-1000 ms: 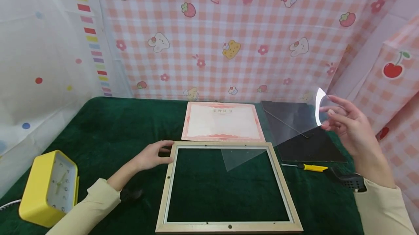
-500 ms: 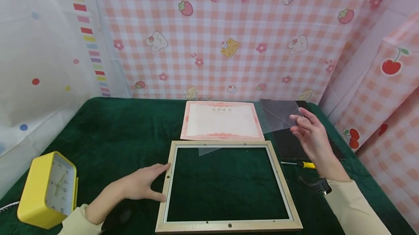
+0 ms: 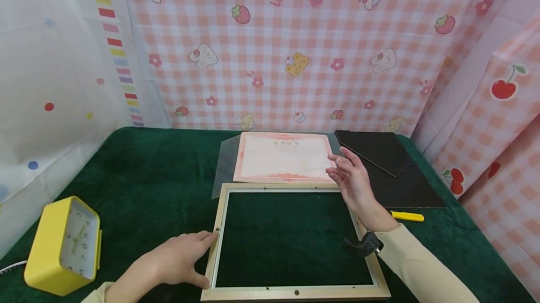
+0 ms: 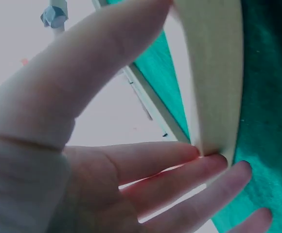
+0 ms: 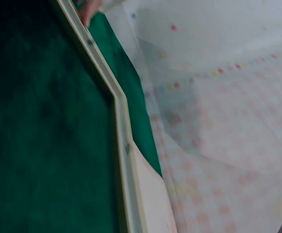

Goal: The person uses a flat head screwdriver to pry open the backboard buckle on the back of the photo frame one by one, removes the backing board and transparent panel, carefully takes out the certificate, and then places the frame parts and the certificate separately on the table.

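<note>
A light wooden picture frame (image 3: 295, 292) lies flat, the green cloth showing through its opening. My left hand (image 3: 173, 258) rests against its left bar, thumb and fingers spread apart along the wood. In the left wrist view the fingertips (image 4: 214, 162) touch the bar (image 4: 214, 73). With my right hand (image 3: 354, 183), raised over the frame's upper right corner, I pinch the edge of a clear plastic sheet (image 3: 225, 164). The sheet spans the pink-bordered certificate (image 3: 287, 157), showing on either side of it. In the right wrist view the sheet (image 5: 194, 121) looks tilted and see-through.
Black backing boards (image 3: 405, 188) lie at the back right, a yellow-handled screwdriver (image 3: 407, 216) in front of them, partly hidden by my right arm. A yellow alarm clock (image 3: 63, 246) stands at the left. Patterned curtains (image 3: 295, 35) hang behind the green-covered table (image 3: 168, 176).
My right hand has carried the clear sheet leftward from above the black boards to across the certificate. My left hand has slid down the frame's left bar towards me.
</note>
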Demonstrator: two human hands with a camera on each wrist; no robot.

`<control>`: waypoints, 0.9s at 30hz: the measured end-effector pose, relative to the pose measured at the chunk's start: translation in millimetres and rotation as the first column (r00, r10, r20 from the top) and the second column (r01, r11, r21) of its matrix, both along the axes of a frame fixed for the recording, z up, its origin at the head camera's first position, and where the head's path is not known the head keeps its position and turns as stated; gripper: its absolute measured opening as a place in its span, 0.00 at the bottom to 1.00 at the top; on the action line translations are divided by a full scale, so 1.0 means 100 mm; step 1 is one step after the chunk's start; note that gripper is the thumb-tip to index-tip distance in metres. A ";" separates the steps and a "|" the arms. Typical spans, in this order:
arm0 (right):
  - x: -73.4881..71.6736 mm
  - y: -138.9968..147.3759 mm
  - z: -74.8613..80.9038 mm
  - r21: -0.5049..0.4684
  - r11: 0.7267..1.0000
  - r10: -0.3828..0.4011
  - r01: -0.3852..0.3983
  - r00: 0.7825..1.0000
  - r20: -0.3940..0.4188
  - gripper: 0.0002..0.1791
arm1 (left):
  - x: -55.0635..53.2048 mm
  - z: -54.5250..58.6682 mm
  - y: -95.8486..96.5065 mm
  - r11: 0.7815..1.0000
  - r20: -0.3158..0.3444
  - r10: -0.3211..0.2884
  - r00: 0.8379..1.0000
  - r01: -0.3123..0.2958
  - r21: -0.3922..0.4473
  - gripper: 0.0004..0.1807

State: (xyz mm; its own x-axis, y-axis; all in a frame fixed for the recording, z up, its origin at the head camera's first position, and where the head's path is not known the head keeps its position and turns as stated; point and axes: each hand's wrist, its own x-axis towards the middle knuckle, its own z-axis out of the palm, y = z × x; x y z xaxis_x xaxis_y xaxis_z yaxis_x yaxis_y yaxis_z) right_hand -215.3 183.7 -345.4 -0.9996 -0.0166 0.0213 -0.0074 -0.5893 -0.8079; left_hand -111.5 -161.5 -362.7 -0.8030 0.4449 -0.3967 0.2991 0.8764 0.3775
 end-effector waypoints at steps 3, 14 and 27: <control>-0.03 -0.25 -0.01 0.034 0.999 -0.005 0.005 1.000 0.014 0.19 | 0.02 0.01 0.00 1.000 0.007 0.000 1.000 0.000 -0.028 0.49; -0.20 -1.03 -0.16 0.073 0.997 0.028 -0.028 1.000 -0.002 0.21 | 0.05 0.01 0.00 0.998 -0.013 -0.030 0.999 0.029 -0.050 0.48; -0.29 -1.43 -0.35 0.169 0.983 0.069 -0.077 0.996 0.054 0.25 | -0.01 -0.02 -0.11 0.996 0.004 -0.057 0.998 0.056 0.076 0.49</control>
State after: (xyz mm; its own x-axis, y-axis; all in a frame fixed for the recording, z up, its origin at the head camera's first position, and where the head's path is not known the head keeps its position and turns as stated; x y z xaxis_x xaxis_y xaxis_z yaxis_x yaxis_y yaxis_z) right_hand -244.8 40.7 -380.9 -0.9954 -0.0893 -0.0359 0.0718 -0.4402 -0.8950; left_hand -112.5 -172.8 -365.1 -0.7735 0.5181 -0.3650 0.3446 0.8272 0.4438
